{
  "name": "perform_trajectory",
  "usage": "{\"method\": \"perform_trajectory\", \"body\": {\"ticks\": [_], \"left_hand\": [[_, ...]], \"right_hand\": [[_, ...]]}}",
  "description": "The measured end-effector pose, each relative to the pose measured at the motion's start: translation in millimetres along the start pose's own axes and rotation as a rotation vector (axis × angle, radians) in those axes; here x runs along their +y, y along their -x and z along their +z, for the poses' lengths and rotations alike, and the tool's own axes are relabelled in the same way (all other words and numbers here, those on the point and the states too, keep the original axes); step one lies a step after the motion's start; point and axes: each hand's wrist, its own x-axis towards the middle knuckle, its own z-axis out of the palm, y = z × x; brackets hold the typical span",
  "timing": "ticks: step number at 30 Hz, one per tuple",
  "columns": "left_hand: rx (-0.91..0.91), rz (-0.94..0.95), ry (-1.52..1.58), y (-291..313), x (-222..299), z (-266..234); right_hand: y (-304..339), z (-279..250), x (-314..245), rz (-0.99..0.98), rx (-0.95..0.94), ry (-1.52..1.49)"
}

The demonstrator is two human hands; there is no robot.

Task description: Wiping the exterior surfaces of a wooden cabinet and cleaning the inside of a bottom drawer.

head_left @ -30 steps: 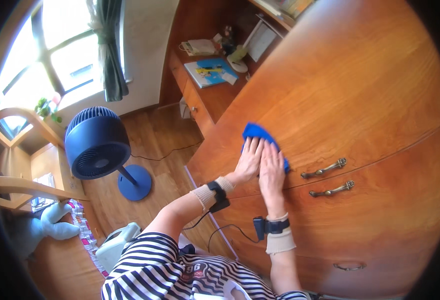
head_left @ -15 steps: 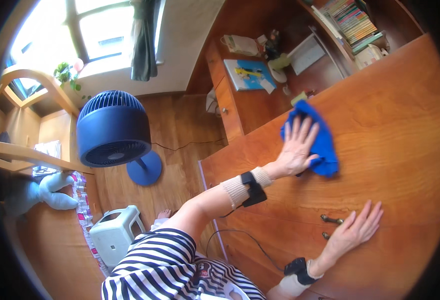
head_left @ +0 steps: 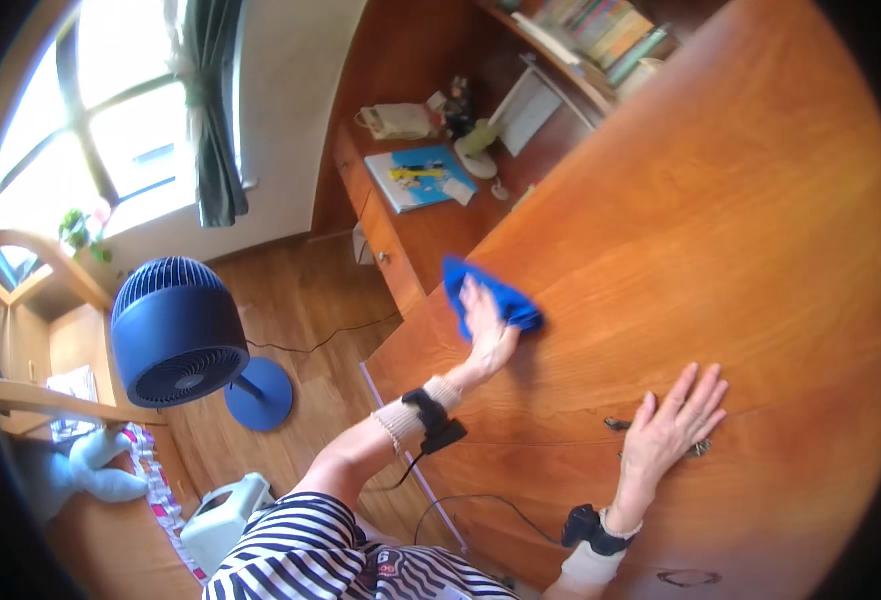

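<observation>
While the left hand (head_left: 484, 330) presses a crumpled bright-blue cleaning cloth (head_left: 488, 297) flat against the big glossy reddish-wood cabinet front (head_left: 720, 230), fingers together and laid over the cloth rather than pinching it, the right hand (head_left: 672, 428) just braces on the same panel, fingers spread apart, covering the dark metal drawer handles (head_left: 615, 424). Looks like mid-wipe to me, with the cloth near the cabinet's left edge, up and left of those handles. I'd guess the next stroke needs steady palm pressure so the cloth doesn't bunch. Its long axis runs diagonally, pointing up-left toward the cabinet's corner.
</observation>
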Motion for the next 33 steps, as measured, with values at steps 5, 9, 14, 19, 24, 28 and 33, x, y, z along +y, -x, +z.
{"method": "perform_trajectory", "body": {"ticks": [5,9,14,19,24,28,33], "left_hand": [[0.066,0.676,-0.270,-115,244,-43],[0.175,1.030,-0.245,-137,375,-11],[-0.182,1.630,-0.271,-59,358,8],[0.003,1.452,-0.581,-138,407,-32],[0.425,1.130,-0.449,-257,408,-40],[0.173,1.182,-0.469,-184,369,-12],[-0.341,1.879,-0.432,-59,426,10]], "right_hand": [[-2,-6,-20,-0.003,-0.033,-0.201],[-2,-21,-9,-0.048,-0.065,-0.361],[12,-52,58,0.061,0.352,-0.289],[31,-42,137,0.232,0.423,0.008],[37,-25,148,0.220,0.432,0.149],[37,-27,153,0.215,0.467,0.274],[41,-25,149,0.216,0.452,0.200]]}}
